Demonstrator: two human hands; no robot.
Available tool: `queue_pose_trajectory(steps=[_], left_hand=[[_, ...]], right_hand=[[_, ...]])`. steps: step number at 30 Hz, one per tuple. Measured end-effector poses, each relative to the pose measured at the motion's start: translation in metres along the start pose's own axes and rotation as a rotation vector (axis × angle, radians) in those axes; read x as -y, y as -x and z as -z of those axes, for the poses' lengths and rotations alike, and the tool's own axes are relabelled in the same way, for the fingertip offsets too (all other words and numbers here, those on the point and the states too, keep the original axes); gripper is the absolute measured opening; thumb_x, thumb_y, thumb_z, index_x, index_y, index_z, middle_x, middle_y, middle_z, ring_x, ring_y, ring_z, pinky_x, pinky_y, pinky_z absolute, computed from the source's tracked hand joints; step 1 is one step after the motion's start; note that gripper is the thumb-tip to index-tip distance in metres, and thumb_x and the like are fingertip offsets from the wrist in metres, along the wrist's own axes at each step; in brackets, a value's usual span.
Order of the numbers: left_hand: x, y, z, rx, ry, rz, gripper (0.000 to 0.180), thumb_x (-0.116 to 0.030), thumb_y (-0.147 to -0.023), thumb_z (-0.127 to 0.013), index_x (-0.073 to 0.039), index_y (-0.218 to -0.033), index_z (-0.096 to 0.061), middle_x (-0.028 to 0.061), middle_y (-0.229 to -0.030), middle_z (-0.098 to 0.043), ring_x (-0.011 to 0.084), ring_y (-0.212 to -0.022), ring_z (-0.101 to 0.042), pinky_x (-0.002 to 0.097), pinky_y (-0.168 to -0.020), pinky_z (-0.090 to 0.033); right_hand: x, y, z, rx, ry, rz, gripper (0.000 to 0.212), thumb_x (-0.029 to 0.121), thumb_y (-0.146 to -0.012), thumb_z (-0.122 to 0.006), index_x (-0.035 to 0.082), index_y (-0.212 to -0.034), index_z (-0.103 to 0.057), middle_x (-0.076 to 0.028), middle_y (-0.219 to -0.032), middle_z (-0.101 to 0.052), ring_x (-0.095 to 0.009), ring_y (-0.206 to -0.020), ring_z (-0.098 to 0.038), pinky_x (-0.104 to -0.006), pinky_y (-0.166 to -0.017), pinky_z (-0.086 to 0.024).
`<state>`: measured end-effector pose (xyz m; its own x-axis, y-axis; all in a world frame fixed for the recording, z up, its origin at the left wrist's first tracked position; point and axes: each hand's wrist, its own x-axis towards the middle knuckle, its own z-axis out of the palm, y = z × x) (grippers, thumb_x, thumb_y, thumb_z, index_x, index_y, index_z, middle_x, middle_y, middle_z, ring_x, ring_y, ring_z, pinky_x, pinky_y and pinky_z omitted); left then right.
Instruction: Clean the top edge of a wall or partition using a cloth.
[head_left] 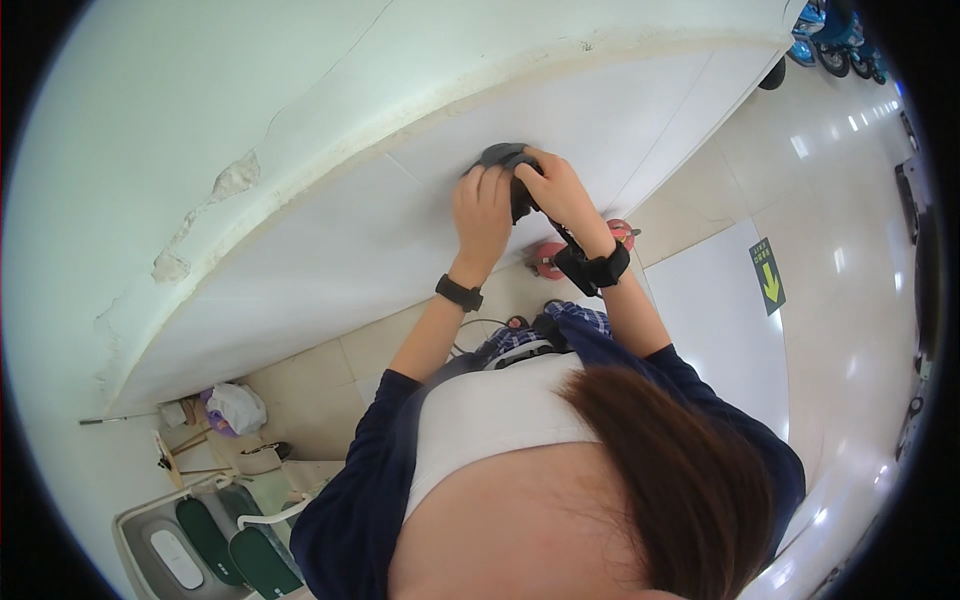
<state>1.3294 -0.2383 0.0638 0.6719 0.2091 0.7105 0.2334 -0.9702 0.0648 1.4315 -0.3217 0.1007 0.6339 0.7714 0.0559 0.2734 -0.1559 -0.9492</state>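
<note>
A: Straight to the hands! Left hand [482, 217] and right hand [563, 192] are both up in front of the body, both closed on the same dark thing [503, 154]

B: And it sits right between them, no gap to cross! Left has its fingers bent over the near left side; right has the right side, thumb laid across toward the middle

A: So which hand is nearer?

B: Neither, both are touching! The thing lies beyond the left hand's knuckles and to the left of the right hand's

A: Its long axis?

B: Hard call: the fingers cover plenty. A rounded grey top shows on the far side and a black part drops toward the body, so it seems to run away from the chest, but I can't swear to it

A: Moving out: a black band [460, 292] on the left wrist, a bulkier black strap [606, 267] on the right

B: Behind the thing, the white surface [330, 250]; whether they touch, I can't tell. Red things [548, 261] low down, just beside the right forearm

A: Widest now: arrow sign [768, 278] off right, white bag [240, 408] well off left
</note>
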Motion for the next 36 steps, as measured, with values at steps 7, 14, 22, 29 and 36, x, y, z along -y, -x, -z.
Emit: queue_pose_trajectory(steps=[7, 14, 22, 29, 36], left_hand=[[-0.006, -0.011, 0.007, 0.007, -0.007, 0.022, 0.032, -0.003, -0.065, -0.053, -0.003, -0.097, -0.053, 0.0061, -0.103, -0.049, 0.0265, -0.100, -0.041, 0.0392, -0.083, -0.035], [-0.015, -0.037, 0.027, -0.086, -0.026, 0.060, 0.029, -0.005, -0.068, -0.053, -0.002, -0.097, -0.054, 0.0060, -0.103, -0.050, 0.0259, -0.099, -0.042, 0.0393, -0.081, -0.036], [-0.002, -0.029, 0.025, -0.065, -0.125, -0.085, 0.026, -0.009, -0.069, -0.055, -0.005, -0.095, -0.056, 0.0031, -0.103, -0.050, 0.0225, -0.101, -0.043, 0.0368, -0.082, -0.039], [-0.007, -0.028, 0.020, -0.093, -0.132, -0.074, 0.027, -0.009, -0.068, -0.055, -0.007, -0.095, -0.056, 0.0020, -0.103, -0.050, 0.0214, -0.100, -0.044, 0.0366, -0.083, -0.038], [-0.012, -0.026, 0.024, -0.025, -0.063, -0.060, 0.027, -0.008, -0.067, -0.054, -0.006, -0.094, -0.056, 0.0031, -0.101, -0.050, 0.0224, -0.098, -0.044, 0.0371, -0.082, -0.038]], right_hand=[[-0.002, -0.001, -0.016, -0.207, 0.013, 0.043, 0.026, 0.018, -0.075, -0.043, 0.000, -0.089, -0.055, -0.023, -0.068, -0.054, -0.038, -0.063, -0.052, -0.0395, -0.059, -0.043], [0.038, -0.005, -0.004, -0.255, -0.042, 0.088, 0.023, 0.017, -0.073, -0.044, -0.001, -0.084, -0.054, -0.021, -0.057, -0.052, -0.037, -0.053, -0.050, -0.0402, -0.051, -0.041], [0.030, 0.019, 0.011, 0.009, -0.187, -0.052, 0.015, 0.013, -0.081, -0.050, -0.002, -0.085, -0.051, -0.001, -0.057, -0.046, -0.007, -0.053, -0.038, -0.0239, -0.046, -0.034], [-0.002, 0.007, 0.004, 0.021, -0.247, 0.024, 0.032, 0.017, -0.079, -0.042, -0.004, -0.102, -0.049, -0.018, -0.072, -0.055, -0.022, -0.066, -0.052, -0.0300, -0.066, -0.043], [-0.001, 0.004, -0.012, -0.130, -0.391, 0.073, 0.030, 0.011, -0.077, -0.038, -0.004, -0.099, -0.052, -0.017, -0.076, -0.057, -0.020, -0.068, -0.052, -0.0294, -0.067, -0.043]])
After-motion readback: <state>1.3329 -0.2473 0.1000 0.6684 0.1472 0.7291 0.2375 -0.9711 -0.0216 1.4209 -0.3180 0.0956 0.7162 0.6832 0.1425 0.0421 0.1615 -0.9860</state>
